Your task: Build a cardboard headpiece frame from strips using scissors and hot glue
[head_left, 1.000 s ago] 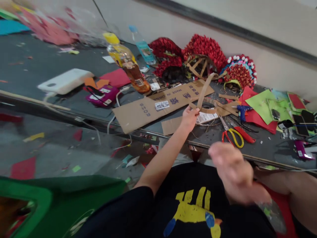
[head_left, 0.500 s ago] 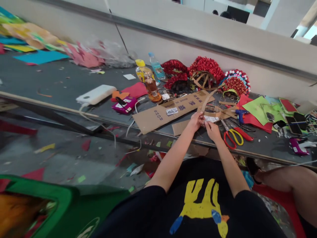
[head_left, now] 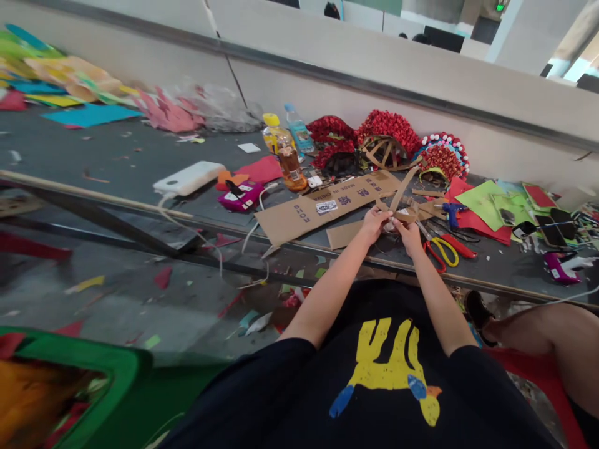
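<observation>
Close together over the table's front edge, my left hand point(head_left: 374, 226) and my right hand point(head_left: 409, 236) both pinch a bent cardboard strip point(head_left: 403, 188). Its long end rises behind my fingers and leans to the right; its lower part curves into a loop near my right hand. My fingers partly cover the joint. Behind my left hand lies a printed flat cardboard piece point(head_left: 299, 215). Scissors point(head_left: 444, 251) with red and yellow handles rest right of my right hand, beside a blue glue gun point(head_left: 453, 214).
Red tinsel-covered frames point(head_left: 388, 131) stand against the wall. Two bottles, one of them amber point(head_left: 291, 165), stand left of them. Red and green sheets point(head_left: 484, 202) lie at right, a white power bank point(head_left: 189, 178) at left. A green bin point(head_left: 135, 368) is below; another person's leg point(head_left: 538, 330) is at right.
My hands have turned the strip slightly, and my right hand has shifted up and right along it. The white-printed patch by the fingers is now mostly covered. The camera view has shifted a little.
</observation>
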`<state>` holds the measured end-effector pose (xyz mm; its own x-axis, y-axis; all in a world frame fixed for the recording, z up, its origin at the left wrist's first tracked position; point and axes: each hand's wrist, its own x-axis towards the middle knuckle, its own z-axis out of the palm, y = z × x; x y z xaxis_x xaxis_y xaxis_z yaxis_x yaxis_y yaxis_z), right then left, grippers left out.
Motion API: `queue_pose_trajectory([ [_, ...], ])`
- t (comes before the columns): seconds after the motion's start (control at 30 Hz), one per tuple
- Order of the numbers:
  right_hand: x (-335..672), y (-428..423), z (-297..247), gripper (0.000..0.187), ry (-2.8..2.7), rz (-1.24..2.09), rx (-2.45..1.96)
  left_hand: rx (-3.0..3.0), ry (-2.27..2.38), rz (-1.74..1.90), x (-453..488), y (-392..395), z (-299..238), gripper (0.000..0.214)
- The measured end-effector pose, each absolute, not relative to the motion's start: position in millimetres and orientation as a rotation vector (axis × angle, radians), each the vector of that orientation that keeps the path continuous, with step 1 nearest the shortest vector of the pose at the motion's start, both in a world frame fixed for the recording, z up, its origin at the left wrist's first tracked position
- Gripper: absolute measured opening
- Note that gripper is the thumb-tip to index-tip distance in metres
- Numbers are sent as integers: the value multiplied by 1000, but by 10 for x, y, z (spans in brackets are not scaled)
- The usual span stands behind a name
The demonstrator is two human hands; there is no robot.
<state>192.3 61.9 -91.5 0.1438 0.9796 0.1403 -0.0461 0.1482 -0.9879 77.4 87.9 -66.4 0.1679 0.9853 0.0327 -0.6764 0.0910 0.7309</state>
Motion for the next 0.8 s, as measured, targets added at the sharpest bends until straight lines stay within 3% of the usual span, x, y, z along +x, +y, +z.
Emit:
queue_pose_trajectory([
  [0.8,1884,605,-885,47,-1064,1058,-1084,804,554,1346,781,846,-709,56],
])
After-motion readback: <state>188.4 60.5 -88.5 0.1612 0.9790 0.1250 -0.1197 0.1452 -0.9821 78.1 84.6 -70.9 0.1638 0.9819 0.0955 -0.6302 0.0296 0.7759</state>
